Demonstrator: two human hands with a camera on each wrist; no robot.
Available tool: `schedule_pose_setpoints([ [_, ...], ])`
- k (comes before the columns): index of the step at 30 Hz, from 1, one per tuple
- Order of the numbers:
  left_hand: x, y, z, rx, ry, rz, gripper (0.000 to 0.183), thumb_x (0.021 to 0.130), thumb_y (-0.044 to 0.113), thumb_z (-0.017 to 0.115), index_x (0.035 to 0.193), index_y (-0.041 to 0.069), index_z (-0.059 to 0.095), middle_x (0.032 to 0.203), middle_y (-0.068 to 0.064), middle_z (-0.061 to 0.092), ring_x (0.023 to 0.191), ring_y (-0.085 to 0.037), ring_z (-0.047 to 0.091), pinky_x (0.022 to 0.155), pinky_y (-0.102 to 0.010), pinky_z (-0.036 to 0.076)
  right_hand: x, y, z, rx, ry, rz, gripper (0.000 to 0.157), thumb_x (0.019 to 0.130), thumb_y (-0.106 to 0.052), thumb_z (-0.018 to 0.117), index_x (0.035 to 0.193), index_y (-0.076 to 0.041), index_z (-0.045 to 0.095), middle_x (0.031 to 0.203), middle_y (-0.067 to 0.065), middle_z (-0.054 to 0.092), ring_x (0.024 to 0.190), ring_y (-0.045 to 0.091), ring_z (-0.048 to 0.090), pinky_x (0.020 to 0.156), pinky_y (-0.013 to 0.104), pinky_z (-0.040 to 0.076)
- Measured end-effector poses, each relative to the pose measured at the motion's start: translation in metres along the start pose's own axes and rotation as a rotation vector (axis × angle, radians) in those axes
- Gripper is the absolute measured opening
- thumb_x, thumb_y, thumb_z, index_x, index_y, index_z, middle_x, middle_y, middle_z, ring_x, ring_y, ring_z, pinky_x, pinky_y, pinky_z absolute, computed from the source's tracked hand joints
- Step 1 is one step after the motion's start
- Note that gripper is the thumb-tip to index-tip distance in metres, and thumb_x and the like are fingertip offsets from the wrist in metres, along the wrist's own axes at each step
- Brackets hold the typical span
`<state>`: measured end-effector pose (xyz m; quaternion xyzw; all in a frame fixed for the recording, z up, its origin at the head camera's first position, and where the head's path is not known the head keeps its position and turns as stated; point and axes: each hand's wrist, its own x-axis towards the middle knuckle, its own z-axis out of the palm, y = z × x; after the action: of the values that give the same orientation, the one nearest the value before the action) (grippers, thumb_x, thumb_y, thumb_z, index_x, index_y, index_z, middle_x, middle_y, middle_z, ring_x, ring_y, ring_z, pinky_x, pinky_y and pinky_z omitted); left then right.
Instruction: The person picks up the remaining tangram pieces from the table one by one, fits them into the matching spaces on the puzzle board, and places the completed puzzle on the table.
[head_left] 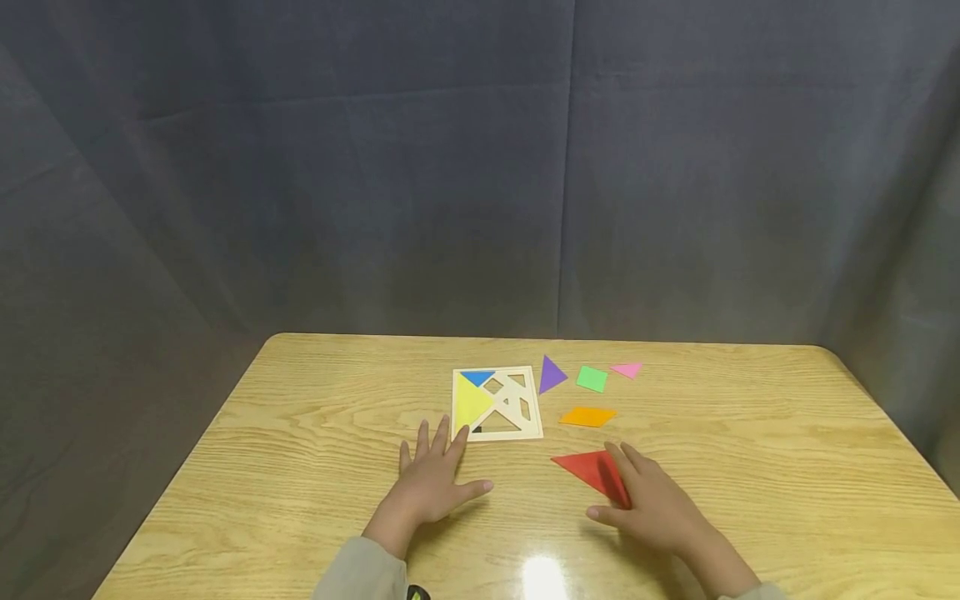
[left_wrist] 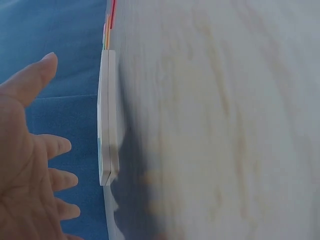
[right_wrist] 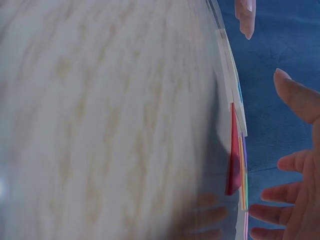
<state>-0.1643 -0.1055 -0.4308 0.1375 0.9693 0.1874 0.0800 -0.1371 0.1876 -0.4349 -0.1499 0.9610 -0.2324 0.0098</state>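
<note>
A pale wooden puzzle board [head_left: 535, 425] lies on the table, with a yellow triangle [head_left: 471, 402] and a blue triangle [head_left: 477, 377] set in its left side. Several cutouts in it show bare. My left hand [head_left: 431, 487] is spread at the board's lower left corner; whether the fingertips touch it I cannot tell. Over the right end of a flat red triangle [head_left: 588, 468] hovers my right hand [head_left: 656, 504], its thumb apart from the fingers. In the right wrist view, a gap shows between those fingers and the red triangle [right_wrist: 233, 155].
Behind the red triangle lies an orange parallelogram [head_left: 588, 417]. A purple triangle [head_left: 551, 375], a green square [head_left: 592, 378] and a pink triangle [head_left: 627, 369] lie to the board's right. A dark curtain [head_left: 450, 208] hangs beyond the wooden table [head_left: 300, 442].
</note>
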Motion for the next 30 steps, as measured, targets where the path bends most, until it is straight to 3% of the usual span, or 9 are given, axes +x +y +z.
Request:
schedule_pose_setpoints([
  [17, 0.004, -0.002, 0.0, -0.031, -0.055, -0.002, 0.081, 0.077, 0.059, 0.047, 0.137, 0.01, 0.025, 0.14, -0.02, 0.013, 0.123, -0.045, 0.006, 0.094, -0.058, 0.008, 0.006, 0.002, 0.009, 0.022, -0.036, 0.023, 0.089, 0.068, -0.06, 0.057, 0.133, -0.005, 0.032, 0.131, 0.022, 0.033, 0.115, 0.04, 0.032, 0.084, 0.056, 0.031],
  [30, 0.016, -0.009, 0.002, 0.012, -0.076, 0.016, 0.08, 0.079, 0.058, 0.044, 0.137, 0.008, 0.023, 0.14, -0.02, 0.011, 0.126, -0.039, 0.006, 0.098, -0.051, 0.006, 0.01, 0.005, 0.008, 0.007, -0.074, 0.031, 0.082, 0.07, -0.055, 0.059, 0.129, -0.002, 0.038, 0.13, 0.023, 0.033, 0.115, 0.041, 0.03, 0.087, 0.055, 0.029],
])
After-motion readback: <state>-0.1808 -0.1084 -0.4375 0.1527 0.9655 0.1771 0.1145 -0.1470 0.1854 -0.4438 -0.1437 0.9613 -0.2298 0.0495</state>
